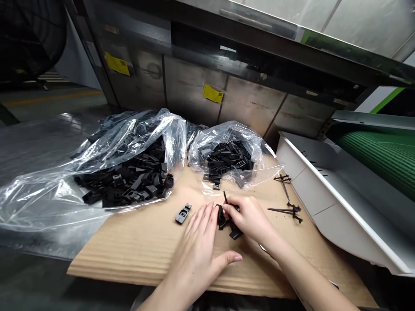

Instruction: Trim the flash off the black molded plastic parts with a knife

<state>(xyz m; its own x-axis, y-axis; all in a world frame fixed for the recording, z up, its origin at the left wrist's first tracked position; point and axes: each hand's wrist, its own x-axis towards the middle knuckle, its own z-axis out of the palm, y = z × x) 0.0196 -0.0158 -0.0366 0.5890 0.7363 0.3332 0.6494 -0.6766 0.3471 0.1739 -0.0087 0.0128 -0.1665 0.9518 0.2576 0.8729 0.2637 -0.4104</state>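
Pinching black plastic clips (222, 218) — matte, thin-stemmed — in the right hand (249, 220).

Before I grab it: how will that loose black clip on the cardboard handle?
The black plastic clip is probably light and stiff, being moulded plastic. Lying flat, it seems unlikely to roll, though it may slide on the cardboard.

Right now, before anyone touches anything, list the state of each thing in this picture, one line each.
Left hand: open, palm down.
Right hand: pinching a black plastic part.
Larger clear plastic bag: open, full of black clips.
Smaller clear plastic bag: open, full of black clips.
Loose black clip: lying flat.
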